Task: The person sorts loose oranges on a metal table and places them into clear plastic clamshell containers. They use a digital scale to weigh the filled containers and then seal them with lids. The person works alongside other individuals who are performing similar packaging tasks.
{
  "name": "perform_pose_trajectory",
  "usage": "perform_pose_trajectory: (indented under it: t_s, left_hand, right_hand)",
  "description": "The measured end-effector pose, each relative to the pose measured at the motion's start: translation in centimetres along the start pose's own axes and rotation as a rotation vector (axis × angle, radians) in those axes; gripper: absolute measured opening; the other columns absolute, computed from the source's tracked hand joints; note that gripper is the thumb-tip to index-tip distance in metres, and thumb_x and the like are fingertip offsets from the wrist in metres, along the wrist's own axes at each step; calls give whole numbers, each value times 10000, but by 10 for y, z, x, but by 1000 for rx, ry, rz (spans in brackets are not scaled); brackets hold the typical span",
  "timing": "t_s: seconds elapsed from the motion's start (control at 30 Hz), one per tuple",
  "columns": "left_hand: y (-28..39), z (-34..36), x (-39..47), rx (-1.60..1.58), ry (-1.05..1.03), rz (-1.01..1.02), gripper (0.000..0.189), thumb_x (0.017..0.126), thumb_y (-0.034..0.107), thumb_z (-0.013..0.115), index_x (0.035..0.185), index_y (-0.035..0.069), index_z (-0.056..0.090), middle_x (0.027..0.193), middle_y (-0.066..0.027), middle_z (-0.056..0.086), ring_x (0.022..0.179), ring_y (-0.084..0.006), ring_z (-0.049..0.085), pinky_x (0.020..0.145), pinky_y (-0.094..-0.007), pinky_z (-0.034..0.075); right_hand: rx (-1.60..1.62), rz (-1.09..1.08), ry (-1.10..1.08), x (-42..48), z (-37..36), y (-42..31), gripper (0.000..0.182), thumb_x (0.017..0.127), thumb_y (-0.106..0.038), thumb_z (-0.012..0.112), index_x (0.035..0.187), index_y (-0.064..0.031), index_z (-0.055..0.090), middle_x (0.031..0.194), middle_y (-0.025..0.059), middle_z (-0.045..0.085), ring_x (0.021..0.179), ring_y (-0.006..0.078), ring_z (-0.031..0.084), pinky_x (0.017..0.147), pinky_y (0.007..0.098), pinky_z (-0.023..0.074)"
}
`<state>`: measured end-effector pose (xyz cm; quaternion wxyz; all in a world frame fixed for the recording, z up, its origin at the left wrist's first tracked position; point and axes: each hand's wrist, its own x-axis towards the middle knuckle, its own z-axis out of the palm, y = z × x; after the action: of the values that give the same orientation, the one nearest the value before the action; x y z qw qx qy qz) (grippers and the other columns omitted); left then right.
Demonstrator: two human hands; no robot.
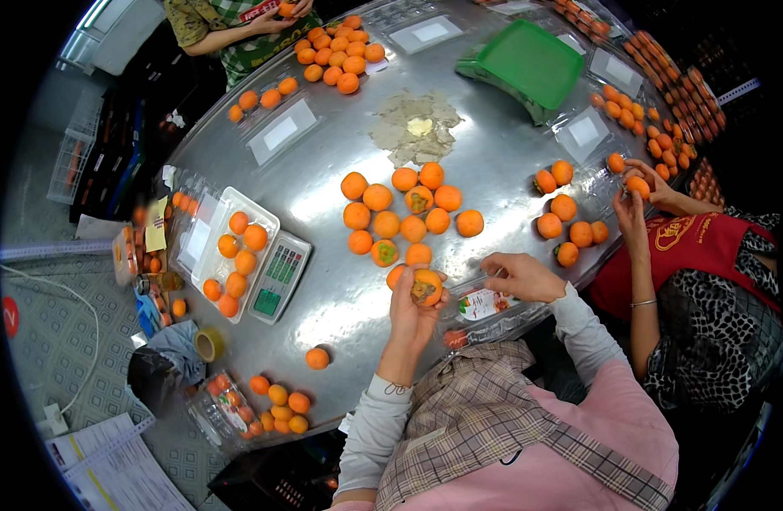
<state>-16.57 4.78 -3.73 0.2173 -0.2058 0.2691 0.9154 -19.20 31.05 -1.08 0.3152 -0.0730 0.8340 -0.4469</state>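
Note:
My left hand point(409, 313) is closed around an orange persimmon point(427, 287), its brown-green calyx facing up. Just beyond, a loose cluster of persimmons point(387, 225) lies on the metal table, a few with calyxes showing. Empty, with fingers slightly curled and apart, my right hand point(524, 276) hovers over the near table edge. Below it is a clear plastic clamshell box point(516, 322) with a printed label point(487, 304). A reddish fruit point(455, 339) shows through the plastic near my apron.
A digital scale point(280, 276) at left carries a white tray point(221, 271) of persimmons. Tape point(208, 345) sits by the left edge. A green-topped scale point(528, 61) stands at the back. One co-worker's hands point(640, 191) hold a persimmon at right; another person point(251, 32) stands far left.

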Motion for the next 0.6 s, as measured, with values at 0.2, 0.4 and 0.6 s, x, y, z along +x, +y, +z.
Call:
perform_pose_trajectory:
  t_s: [0.2,0.4,0.6]
  left_hand:
    - [-13,-2,24,309,176,0,319,1085,321,491,1311,98,523,1160,-120,608,945,-239,637,807,-344,520]
    - [-33,-17,51,600,165,-105,585,975,145,623,1521,96,418,1347,-73,536,1200,-196,577,955,-341,511]
    - [-49,-28,65,767,192,-59,600,960,148,665,1519,84,458,1502,-131,481,1205,-175,567,955,-324,502]
  right_hand:
    - [-60,38,-94,8,1,15,474,933,-285,725,1299,-8,610,1082,181,721,973,278,711,833,372,562]
    - [-79,-1,-76,22,-3,5,490,929,-299,725,1300,-2,607,1101,189,720,1013,301,705,871,386,553]
    - [-126,-27,-97,34,-9,2,483,898,-311,729,1256,-6,620,1079,202,727,1019,353,708,879,423,556]
